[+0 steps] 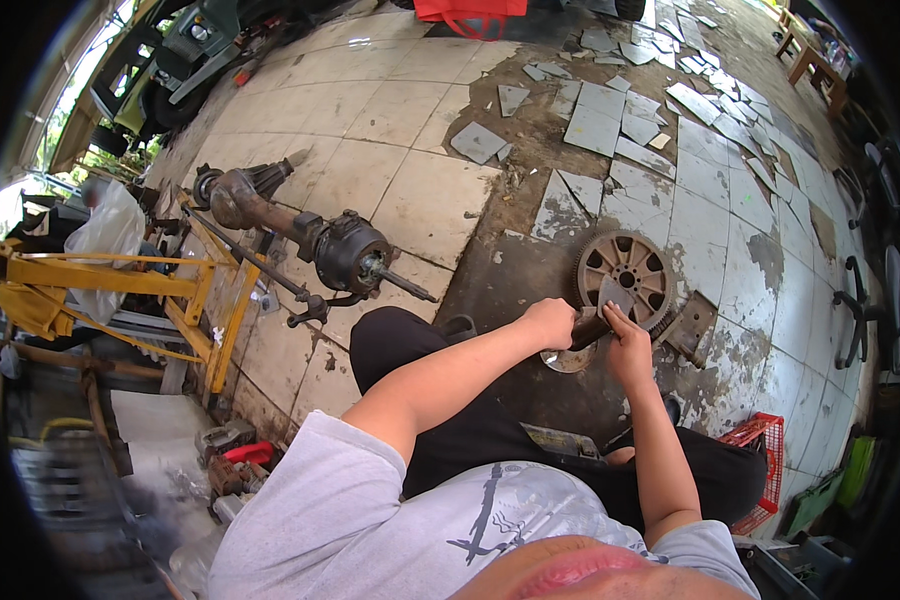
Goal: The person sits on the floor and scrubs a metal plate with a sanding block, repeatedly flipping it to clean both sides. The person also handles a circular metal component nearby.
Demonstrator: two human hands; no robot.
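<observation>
My left hand (553, 322) is closed in a fist round a dark, rounded part (590, 328) in front of my lap. Beside it, my right hand (629, 346) has its fingers pressed against a small grey flat piece (616, 296), at the far end of the dark part. What exactly these two pieces are, I cannot make out. Just beyond my hands a flywheel (655, 262) with a toothed rim and brown spokes lies flat on the floor. Below my left hand is a shiny round plate (568, 361), partly covered.
An axle assembly (270, 212) lies to the left, near a yellow metal frame (110, 277). Broken tiles (595, 118) are strewn far ahead. A rusty metal plate (692, 327) lies right of the flywheel, and a red crate (767, 465) stands by my right knee.
</observation>
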